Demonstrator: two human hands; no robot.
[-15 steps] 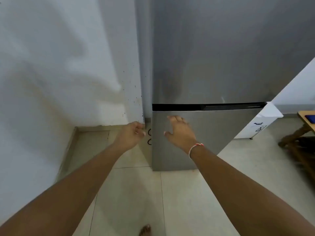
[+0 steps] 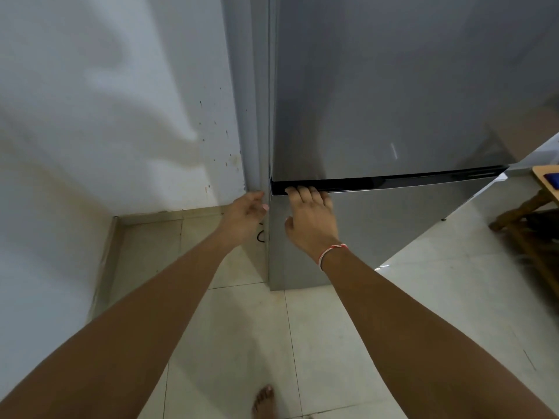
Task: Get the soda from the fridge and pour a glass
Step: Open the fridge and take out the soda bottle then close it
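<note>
The fridge (image 2: 393, 101), a tall grey two-door unit, fills the upper middle and right of the head view and stands on the floor in a corner, its left side close to the wall; both doors are shut, so we cannot see the soda or any glass. A dark horizontal gap (image 2: 393, 179) separates the upper door from the lower door (image 2: 393, 231). Our right hand (image 2: 311, 220) lies against the top left of the lower door – its fingers (image 2: 304, 193) hook over the door's upper edge into the gap, the thumb spread below against the door face. A red and white thread band (image 2: 331, 252) circles that wrist. Our left hand (image 2: 245, 217) hovers just beside the fridge's left front corner, fingers loosely curled and grasping nothing; we cannot tell whether the fingertips touch the corner. To the left rises a white wall (image 2: 106, 116), speckled with small dark spots near the fridge – a pale skirting runs along its base. The floor (image 2: 302, 343) is of light tiles, and one bare foot (image 2: 263, 402) shows at the bottom edge. At the far right stands a wooden piece of furniture (image 2: 532, 213) with a dark blue object (image 2: 552, 180) on its top
</note>
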